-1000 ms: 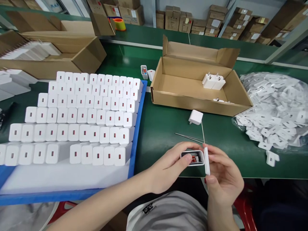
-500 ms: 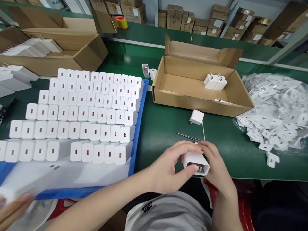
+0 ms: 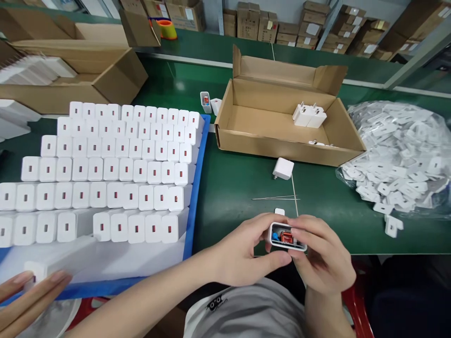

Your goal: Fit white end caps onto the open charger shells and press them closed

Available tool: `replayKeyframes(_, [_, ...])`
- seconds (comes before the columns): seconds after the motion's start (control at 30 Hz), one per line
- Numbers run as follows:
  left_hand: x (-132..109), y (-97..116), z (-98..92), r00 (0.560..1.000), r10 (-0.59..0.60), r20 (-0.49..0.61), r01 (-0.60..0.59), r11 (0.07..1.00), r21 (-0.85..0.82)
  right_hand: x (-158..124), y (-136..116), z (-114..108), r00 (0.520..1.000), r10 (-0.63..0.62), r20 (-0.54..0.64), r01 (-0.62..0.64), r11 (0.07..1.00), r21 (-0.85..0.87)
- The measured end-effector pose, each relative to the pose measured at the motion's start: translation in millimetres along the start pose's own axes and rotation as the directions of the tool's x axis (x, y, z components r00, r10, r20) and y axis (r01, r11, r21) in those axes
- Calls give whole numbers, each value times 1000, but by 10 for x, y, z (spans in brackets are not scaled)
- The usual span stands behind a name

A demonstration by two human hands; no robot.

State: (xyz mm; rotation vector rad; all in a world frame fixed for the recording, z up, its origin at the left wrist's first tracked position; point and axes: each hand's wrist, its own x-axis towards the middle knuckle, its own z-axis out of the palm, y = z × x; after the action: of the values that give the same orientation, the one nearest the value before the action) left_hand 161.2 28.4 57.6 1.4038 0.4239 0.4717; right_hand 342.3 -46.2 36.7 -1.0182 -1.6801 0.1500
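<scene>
Both my hands hold one white charger housing [image 3: 286,236] just above the table's front edge. Its open end faces up and shows orange and blue parts inside. My left hand [image 3: 243,256] grips its left side with thumb and fingers. My right hand [image 3: 326,263] is closed over its right side, fingertips on the top rim. A small white piece [image 3: 279,211] lies on the green mat right behind the housing. Thin metal tweezers [image 3: 275,198] and a wooden stick [image 3: 294,195] lie a little farther back, next to a loose white charger [image 3: 283,168].
A blue tray [image 3: 193,206] at the left holds several rows of white chargers [image 3: 116,169]. An open cardboard box [image 3: 282,145] with a few chargers [image 3: 309,115] stands behind. A plastic bag of white covers [image 3: 401,155] lies right. Another person's hand [image 3: 24,295] touches a white block at bottom left.
The housing was turned over and now shows its open end again. The flat white cover left my right hand. Another person's hand came in at the bottom left.
</scene>
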Motion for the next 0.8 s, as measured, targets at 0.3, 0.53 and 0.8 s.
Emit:
replayKeyframes(0.3, [10, 58, -55, 996, 86, 4, -85, 973, 212, -19, -215, -46, 986, 158, 55, -153, 985, -77])
replayKeyframes(0.53, [6, 87, -50, 990, 134, 34, -138, 959, 248, -59, -184, -31, 995, 91, 29, -90, 995, -43])
replayKeyframes(0.8, [-44, 77, -53, 962, 255, 95, -269, 941, 207, -44, -248, -75, 999, 17, 33, -15, 999, -45])
